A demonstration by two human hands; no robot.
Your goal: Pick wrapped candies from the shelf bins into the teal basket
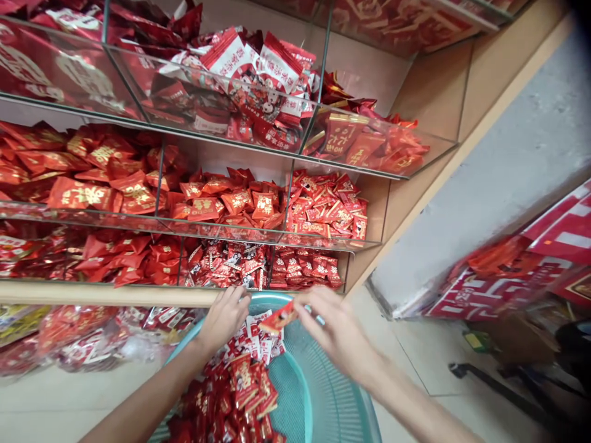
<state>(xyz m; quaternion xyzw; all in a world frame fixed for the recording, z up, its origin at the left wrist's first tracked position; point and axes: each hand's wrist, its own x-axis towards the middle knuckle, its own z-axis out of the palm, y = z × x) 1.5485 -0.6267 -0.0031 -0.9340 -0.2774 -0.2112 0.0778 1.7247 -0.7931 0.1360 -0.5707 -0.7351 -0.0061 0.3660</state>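
A small red wrapped candy is pinched by my right hand, above the teal plastic basket. My left hand is over the basket's far left rim, close to the shelf's wooden front edge. Its fingers curl inward, and what lies under them is hidden. Inside the basket are a heap of red candy packets and, farther back, several small white-and-red packets. Just beyond my hands, the lowest shelf row holds small red packets.
Tiered shelves with clear dividers hold red candies and larger red-and-white packets. Bagged goods lie under the shelf at left. At right are a grey wall, red printed bags and a black chair leg.
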